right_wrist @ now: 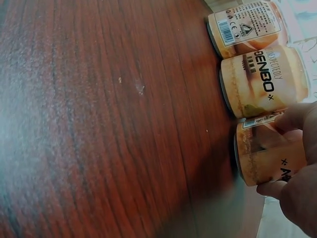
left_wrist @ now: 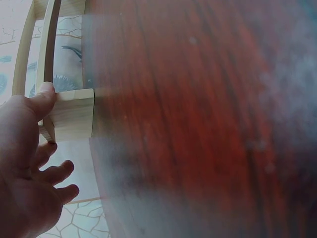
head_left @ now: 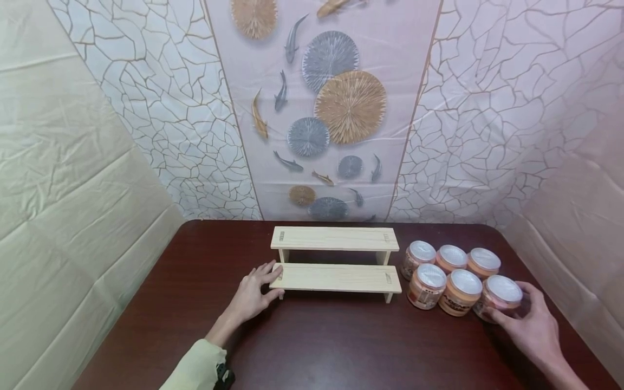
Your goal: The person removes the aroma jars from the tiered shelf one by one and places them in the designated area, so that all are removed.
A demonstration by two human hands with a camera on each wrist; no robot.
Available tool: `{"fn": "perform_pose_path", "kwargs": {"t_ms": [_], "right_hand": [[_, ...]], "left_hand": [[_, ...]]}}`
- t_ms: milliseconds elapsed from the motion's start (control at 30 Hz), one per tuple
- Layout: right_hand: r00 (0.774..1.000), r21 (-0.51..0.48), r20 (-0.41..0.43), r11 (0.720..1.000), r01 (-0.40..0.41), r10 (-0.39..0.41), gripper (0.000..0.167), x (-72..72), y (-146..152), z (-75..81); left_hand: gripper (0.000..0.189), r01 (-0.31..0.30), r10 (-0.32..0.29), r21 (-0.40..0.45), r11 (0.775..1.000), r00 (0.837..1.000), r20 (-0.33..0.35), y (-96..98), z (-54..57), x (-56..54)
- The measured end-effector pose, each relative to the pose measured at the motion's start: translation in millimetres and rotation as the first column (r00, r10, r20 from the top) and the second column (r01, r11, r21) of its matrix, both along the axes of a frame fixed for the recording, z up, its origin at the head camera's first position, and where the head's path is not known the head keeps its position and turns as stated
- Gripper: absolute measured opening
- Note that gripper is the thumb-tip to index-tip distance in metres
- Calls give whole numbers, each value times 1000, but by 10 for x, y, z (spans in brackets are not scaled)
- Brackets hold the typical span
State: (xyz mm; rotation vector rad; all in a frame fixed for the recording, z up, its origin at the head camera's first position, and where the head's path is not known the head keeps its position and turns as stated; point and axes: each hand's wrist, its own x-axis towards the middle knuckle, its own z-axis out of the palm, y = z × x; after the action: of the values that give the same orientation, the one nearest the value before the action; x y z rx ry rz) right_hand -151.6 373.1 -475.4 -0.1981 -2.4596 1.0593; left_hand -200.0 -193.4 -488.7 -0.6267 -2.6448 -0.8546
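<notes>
A two-tier stand of pale wood point(head_left: 336, 277) is set at the far middle of the table. My left hand point(head_left: 251, 295) holds the left end of its lower board, fingers over the top and thumb at the front edge. In the left wrist view the left hand point(left_wrist: 25, 158) pinches the board end beside a leg point(left_wrist: 74, 114). At the right, my right hand point(head_left: 533, 325) grips the front right jar point(head_left: 504, 290), which has an orange label and a whitish lid. The right wrist view has thumb and fingers around this jar point(right_wrist: 267, 153), its base close to the tabletop.
Several similar jars stand in two rows right of the stand, including the front middle jar point(head_left: 458, 295) and back left jar point(head_left: 420, 254). The dark reddish-brown table point(head_left: 341, 346) meets a patterned cloth wall point(head_left: 317, 162) behind. Plain cloth point(head_left: 575, 254) hangs along the right side.
</notes>
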Motion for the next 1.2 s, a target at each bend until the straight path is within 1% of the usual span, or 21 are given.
{"fn": "perform_pose_path", "kwargs": {"t_ms": [100,167,300,467,733,933,1067,1200], "right_hand": [[1000,-2,-10,1000,-5,5,81,5,-14,-31],[1000,4,-17,1000,-8,8,80,8,-27,-46],[999,-2,-36,1000,-21,20,80,-8,-56,-43],[998,-26,-33,999,-45,44,80,-39,-59,-19],[998,-40,-22,998,-53,52,82,-33,-35,-49],[998,-66,-14,996,-63,62,82,-28,-35,-68],[998,-52,-16,996,-67,66,83,-28,-36,-83],[997,-32,-11,996,-81,81,84,-17,-34,-92]], "left_hand": [[55,0,0,0,1000,1000,10,-11,-16,19],[55,3,-3,4,1000,1000,3,-20,-22,28],[55,3,-3,6,1000,1000,-5,-33,-6,25],[55,-7,7,1,1000,1000,2,-50,9,14],[55,-5,5,2,1000,1000,5,-45,-17,4],[55,-7,7,9,1000,1000,15,-46,-10,23],[54,-5,5,11,1000,1000,4,-49,-6,27],[55,-3,3,15,1000,1000,9,-55,-8,37]]}}
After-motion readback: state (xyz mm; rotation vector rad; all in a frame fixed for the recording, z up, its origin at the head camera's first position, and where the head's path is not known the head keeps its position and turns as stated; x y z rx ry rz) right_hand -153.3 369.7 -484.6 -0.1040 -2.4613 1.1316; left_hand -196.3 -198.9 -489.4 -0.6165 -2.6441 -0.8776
